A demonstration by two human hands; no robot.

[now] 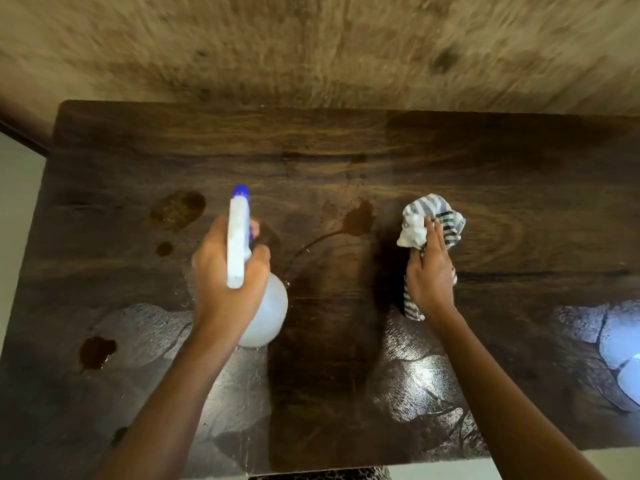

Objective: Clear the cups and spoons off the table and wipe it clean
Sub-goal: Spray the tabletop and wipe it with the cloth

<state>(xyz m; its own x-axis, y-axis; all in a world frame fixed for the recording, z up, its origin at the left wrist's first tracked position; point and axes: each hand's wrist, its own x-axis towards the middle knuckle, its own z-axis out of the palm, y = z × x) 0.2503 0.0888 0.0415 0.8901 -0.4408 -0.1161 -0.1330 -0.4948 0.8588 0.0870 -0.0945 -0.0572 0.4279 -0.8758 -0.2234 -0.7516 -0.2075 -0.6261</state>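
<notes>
The left hand (228, 271) is curled round the neck of a bottle (265, 313). The right hand (431, 271) holds a bunched cloth (433, 216) in its palm, fingers lying over it. Under both is the dark wood worktop (346, 150), shiny near the front. The bottle is white with a blue tip that points away. The striped cloth is just over the worktop, right of the middle. A brown spill (358, 220) lies between bottle and cloth, and more spots (178, 209) sit on the left.
</notes>
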